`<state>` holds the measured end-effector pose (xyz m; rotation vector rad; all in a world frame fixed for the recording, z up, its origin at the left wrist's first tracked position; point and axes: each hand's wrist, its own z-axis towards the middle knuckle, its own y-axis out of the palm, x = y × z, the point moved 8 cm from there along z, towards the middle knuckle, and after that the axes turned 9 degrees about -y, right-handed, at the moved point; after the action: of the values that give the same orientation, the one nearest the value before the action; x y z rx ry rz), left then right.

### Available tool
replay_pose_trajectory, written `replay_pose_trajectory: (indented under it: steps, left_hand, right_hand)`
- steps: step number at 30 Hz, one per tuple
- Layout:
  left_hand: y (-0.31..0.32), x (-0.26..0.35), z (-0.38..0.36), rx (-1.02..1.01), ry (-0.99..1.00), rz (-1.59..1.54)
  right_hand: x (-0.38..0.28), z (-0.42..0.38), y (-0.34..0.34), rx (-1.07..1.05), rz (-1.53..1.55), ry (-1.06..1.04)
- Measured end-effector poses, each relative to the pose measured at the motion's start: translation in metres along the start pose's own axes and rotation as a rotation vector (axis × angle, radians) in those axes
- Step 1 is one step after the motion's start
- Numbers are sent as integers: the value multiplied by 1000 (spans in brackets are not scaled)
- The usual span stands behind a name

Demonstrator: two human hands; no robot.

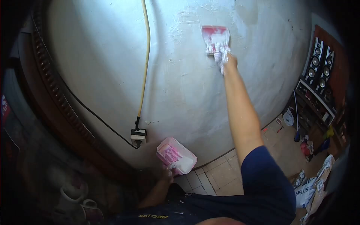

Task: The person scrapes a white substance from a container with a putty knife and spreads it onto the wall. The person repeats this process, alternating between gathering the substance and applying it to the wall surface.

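Surface: pale plastered wall (112,67), fills most of the view; texture rough and ridged in the upper middle, smoother lower down. A yellowish cable (145,56) runs down the wall to a white socket box (138,137); a thin black cable (93,114) sweeps in from the left to the same box. Dark carved wooden frame (48,86) borders the wall on the left.

Room: tiled floor (221,174) below the wall. Far right, a shelf unit with a pair of tall speakers (318,67) and small clutter beneath. Printed bags (311,187) lie on the floor at near right.

Right hand (224,59): arm fully stretched up and away, sleeve dark blue at the shoulder. Fingers closed round the handle of a red putty knife (215,37), blade flat against the wall, smeared white. Hand itself coated in white filler.

Left hand (167,171): held low, near the body, elbow bent. Fingers grip the near edge of a pink tray (176,154) holding white filler; the tray is tilted, just off the wall, right of the socket box.
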<state>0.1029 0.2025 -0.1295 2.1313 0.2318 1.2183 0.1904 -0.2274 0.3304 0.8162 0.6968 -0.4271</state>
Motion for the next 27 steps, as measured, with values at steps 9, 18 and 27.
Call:
replay_pose_trajectory:
  steps: [9,18,27]
  left_hand:
    - [35,30,-18,-8,17,147]
    - [65,45,-33,-54,62,90]
    - [17,7,-12,-49,-24,108]
  right_hand:
    - [93,-189,-120,143,369,441]
    - [-93,-1,37,-34,96,26]
    - [75,-103,-103,182,-102,144]
